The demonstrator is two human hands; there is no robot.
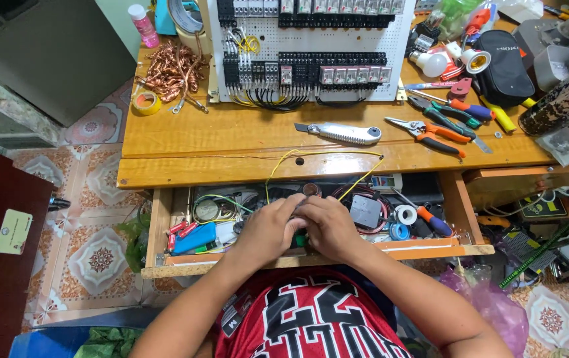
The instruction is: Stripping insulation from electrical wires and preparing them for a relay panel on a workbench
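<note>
My left hand (268, 229) and my right hand (327, 227) are pressed together over the open wooden drawer (311, 257) at the table's front. Between them they grip a small green part (303, 240), mostly hidden by the fingers. A thin yellow wire (324, 154) loops from the hands up over the table's front edge. What the fingertips pinch cannot be made out.
On the wooden table (231, 136) stand a white panel with black relays and wiring (308, 50), a utility knife (341, 133), orange-handled pliers (430, 132), screwdrivers, a copper wire coil (172, 69), tape rolls and a black pouch (503, 63). The drawer holds tape, tools and a blue box (195, 237).
</note>
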